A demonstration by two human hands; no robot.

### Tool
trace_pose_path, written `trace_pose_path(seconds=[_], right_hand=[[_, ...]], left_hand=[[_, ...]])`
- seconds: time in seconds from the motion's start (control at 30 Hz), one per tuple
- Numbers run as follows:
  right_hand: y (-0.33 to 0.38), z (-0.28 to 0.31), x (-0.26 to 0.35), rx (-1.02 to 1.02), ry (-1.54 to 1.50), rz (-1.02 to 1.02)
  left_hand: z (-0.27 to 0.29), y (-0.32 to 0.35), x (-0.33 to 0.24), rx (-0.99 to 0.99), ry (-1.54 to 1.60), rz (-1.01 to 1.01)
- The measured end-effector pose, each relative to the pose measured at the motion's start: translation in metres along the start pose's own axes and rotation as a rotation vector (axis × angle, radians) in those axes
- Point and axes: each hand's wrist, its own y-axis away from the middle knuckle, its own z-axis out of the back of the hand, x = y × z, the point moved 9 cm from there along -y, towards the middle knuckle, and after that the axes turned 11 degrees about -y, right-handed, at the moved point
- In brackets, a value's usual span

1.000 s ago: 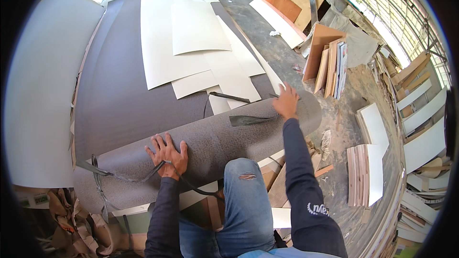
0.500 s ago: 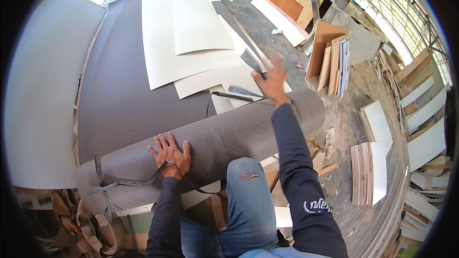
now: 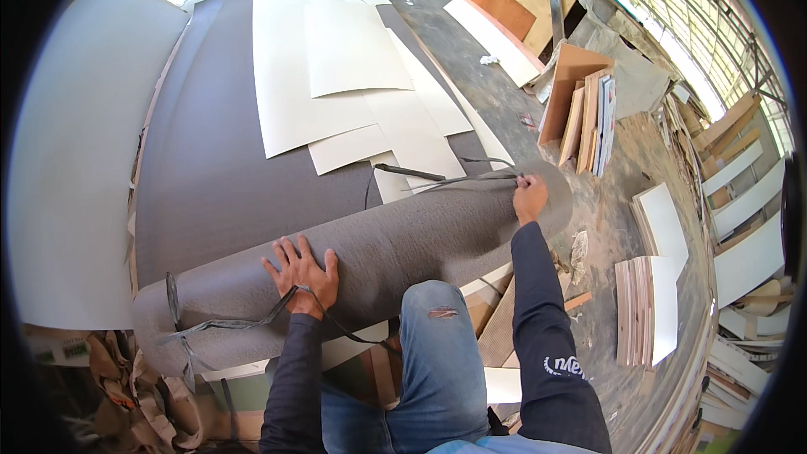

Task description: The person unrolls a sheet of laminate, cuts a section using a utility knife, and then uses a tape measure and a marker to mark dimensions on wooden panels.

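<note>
A thick roll of grey-brown sheet material (image 3: 412,244) lies across in front of my knees. My left hand (image 3: 304,276) presses flat on its left half, fingers spread. A dark plastic strip (image 3: 273,314) runs past that wrist toward a tie (image 3: 173,298) around the roll's left end. At the right end, my right hand (image 3: 530,199) pinches another dark strip (image 3: 454,181); its loose tail trails left along the top of the roll. Whether this strip passes beneath the roll is hidden. A thin black piece (image 3: 409,171) lies just beyond the roll.
Cream sheets (image 3: 361,50) overlap on a large dark sheet (image 3: 202,160) beyond the roll. A tall pale panel (image 3: 84,160) stands at left. On the right are stacked boards (image 3: 647,311), upright board offcuts (image 3: 584,113) and a pile of scraps (image 3: 748,261).
My right hand has dropped from above the cream sheets to the roll's right end, drawing the strip there and closing its fingers on it. My left hand has stayed on the roll.
</note>
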Motion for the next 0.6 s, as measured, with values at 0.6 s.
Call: trace_pose_path(seconds=[0.6], right_hand=[[-0.01,-0.018,0.043,0.139,0.082,0.243]], left_hand=[[-0.006,-0.004,0.002,-0.002,-0.044,-0.03]])
